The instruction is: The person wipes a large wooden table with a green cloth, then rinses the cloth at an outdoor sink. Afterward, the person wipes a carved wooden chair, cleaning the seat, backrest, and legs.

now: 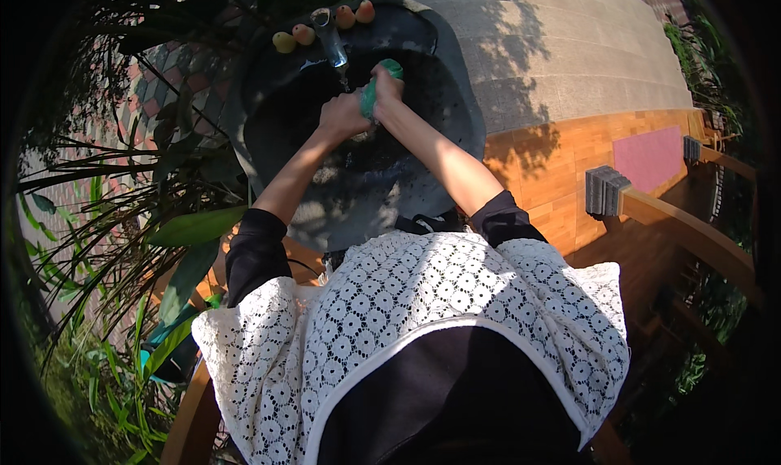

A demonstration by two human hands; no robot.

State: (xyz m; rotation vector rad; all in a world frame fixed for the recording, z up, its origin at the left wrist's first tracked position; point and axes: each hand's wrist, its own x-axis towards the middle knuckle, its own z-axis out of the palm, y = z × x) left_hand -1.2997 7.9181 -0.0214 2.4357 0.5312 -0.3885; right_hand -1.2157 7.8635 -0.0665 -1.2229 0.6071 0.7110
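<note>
A green cloth [368,100] is bunched up between my two hands, over the bowl of a dark stone sink [469,99]. My left hand [343,115] is closed around its lower end. My right hand [388,87] grips the upper part, and a bit of cloth sticks out above the fist. The forearms come together, so the hands nearly touch. Just beyond my left hand, a metal faucet [329,39] lets a thin stream of water [344,81] fall into the bowl. The shaded bottom of the sink is hard to make out.
On the sink's far rim, yellowish and reddish fruits [303,34] sit on both sides of the faucet. Long-leaved plants [195,227] crowd the left side. To the right are stone paving [586,50], a wooden floor [529,160], a pink mat [648,157] and a wooden railing [679,221].
</note>
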